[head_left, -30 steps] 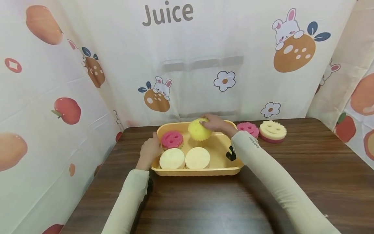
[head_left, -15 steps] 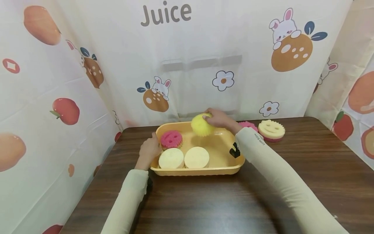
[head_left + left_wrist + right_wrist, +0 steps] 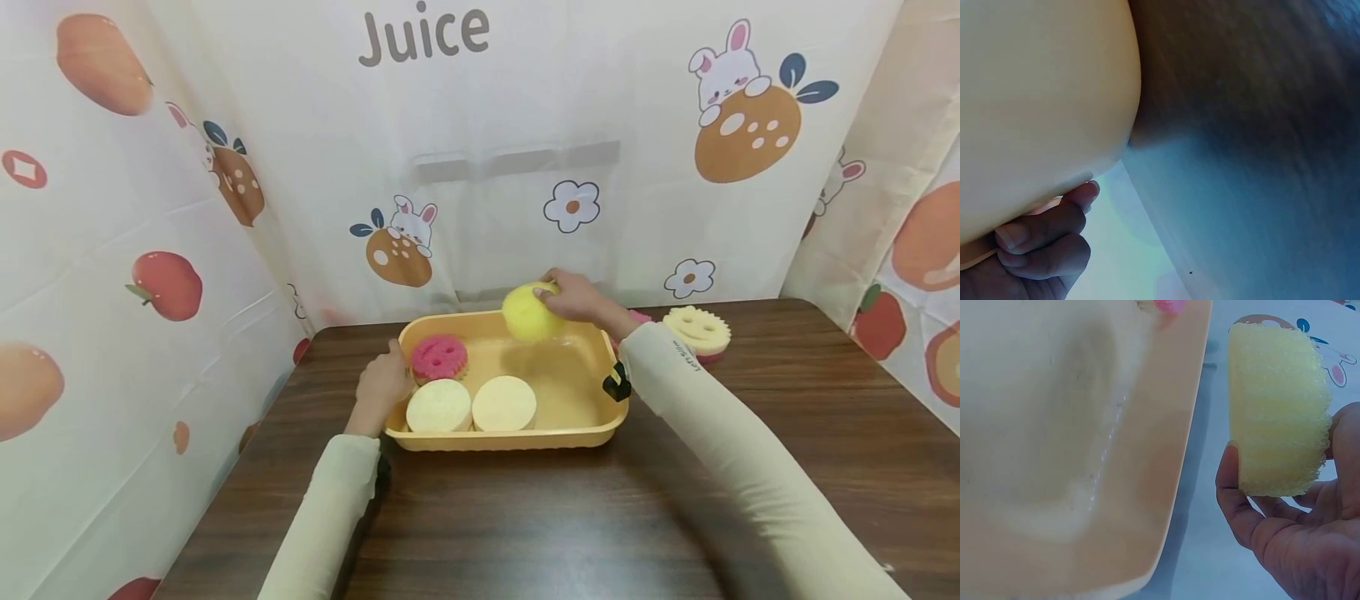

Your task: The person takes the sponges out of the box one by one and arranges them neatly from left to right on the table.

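Observation:
My right hand (image 3: 579, 297) pinches a round yellow sponge (image 3: 527, 314) above the back of a yellow plastic tray (image 3: 502, 442). In the right wrist view the sponge (image 3: 1279, 412) shows its rough, thick side, with fingers and thumb at its edges. At the tray's left end my left hand (image 3: 385, 382) grips the rim; the left wrist view has its curled fingers (image 3: 1047, 240) against the tray wall (image 3: 1041, 112). Inside the tray lie a pink smiley sponge (image 3: 439, 357) at the back left and two cream round sponges (image 3: 438, 406) along the front left.
On the dark wooden table (image 3: 525, 517), right of the tray, sits a cream-and-pink smiley sponge (image 3: 697, 331). A pink sponge (image 3: 639, 317) beside it is mostly hidden by my right arm. Printed curtains (image 3: 495, 242) stand behind and at both sides.
My right hand has lifted the yellow sponge and carried it back and slightly right over the tray. The left hand stays on the rim.

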`<state>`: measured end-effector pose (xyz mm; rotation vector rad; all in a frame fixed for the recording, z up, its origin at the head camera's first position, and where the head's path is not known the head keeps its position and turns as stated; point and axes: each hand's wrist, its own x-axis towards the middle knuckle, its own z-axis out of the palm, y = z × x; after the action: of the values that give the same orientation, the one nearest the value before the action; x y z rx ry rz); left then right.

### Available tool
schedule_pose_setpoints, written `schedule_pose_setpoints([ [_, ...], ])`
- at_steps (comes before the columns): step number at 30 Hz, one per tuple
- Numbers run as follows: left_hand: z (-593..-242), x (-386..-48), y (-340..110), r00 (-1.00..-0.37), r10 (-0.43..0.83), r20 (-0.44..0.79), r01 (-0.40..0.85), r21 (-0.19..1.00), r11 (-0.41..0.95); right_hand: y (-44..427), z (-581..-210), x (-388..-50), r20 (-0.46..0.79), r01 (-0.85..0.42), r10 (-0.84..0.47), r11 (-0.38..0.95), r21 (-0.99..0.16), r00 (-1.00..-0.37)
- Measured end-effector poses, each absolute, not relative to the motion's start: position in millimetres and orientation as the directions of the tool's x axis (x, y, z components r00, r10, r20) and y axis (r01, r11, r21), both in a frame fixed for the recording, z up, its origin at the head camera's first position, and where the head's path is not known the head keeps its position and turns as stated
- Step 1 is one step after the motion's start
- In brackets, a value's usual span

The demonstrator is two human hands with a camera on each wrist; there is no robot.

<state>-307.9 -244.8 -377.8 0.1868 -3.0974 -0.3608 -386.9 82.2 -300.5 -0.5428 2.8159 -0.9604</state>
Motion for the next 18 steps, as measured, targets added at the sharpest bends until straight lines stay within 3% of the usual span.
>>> schedule_pose_setpoints([
  [18,-379,-309,-245,-0.993,-0.115,0.004,-0.111,0.229,0.967,108,-291,-385,-0.018,-0.222,-0.295,0.755,-0.617,-0.955],
])
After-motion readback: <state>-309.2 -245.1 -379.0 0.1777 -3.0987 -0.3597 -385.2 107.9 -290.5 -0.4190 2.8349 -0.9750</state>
